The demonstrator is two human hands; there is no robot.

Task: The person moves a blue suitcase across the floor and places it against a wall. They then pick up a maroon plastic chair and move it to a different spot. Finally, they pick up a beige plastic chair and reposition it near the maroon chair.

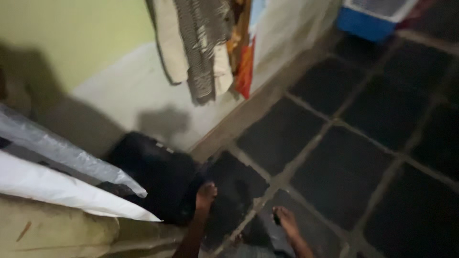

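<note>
The picture is dim and blurred. My left hand (206, 193) reaches down to the right edge of a black bag (155, 174) that sits on the floor against the wall. It touches or nearly touches the bag, and its fingers are too blurred to read. My right hand (287, 220) hangs lower over the dark tiled floor (344, 167). A small dark spot shows at its near edge, and I cannot tell whether it holds anything.
Clothes (201, 48) hang on the pale wall above the bag, with an orange cloth beside them. White and clear plastic sheets (57, 167) lie over a beige surface at the left. A blue and white box (370, 16) stands at the far right corner.
</note>
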